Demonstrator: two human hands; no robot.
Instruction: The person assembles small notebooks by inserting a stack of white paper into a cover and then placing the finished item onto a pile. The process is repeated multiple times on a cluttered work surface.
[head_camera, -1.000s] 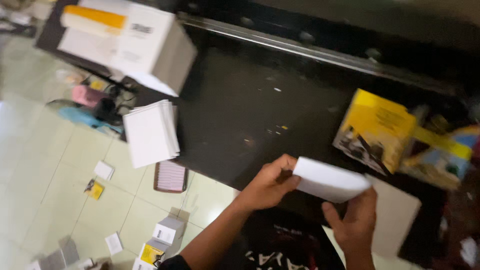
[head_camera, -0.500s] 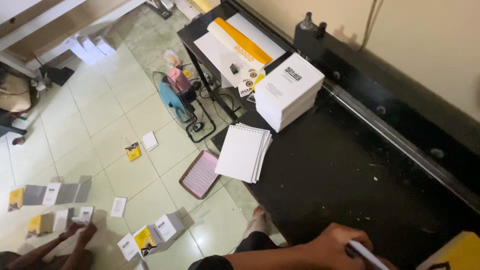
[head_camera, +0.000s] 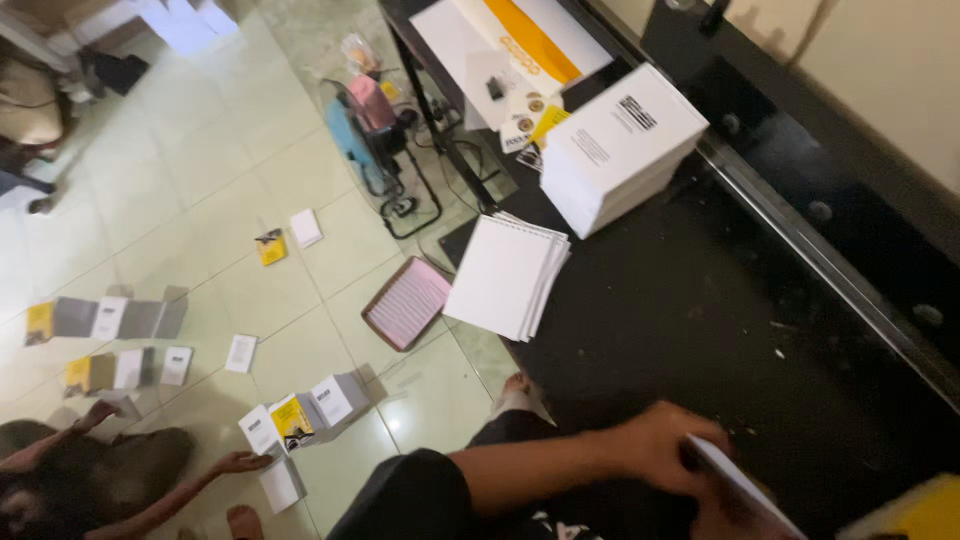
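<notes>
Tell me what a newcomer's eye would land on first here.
First the thick white block of stacked sheets on the black worktable, with a thinner fanned white stack hanging over the table's edge. At the bottom, the left hand grips a thin white sheet. Small white and yellow booklets dot the pale tiled floor.

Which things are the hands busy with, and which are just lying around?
In hand:
- left hand gripping the white sheets
- right hand, partly out of view, under those sheets

Lying about:
- tall white stack
- fanned white pile
- pink tray on the floor
- black table
</notes>
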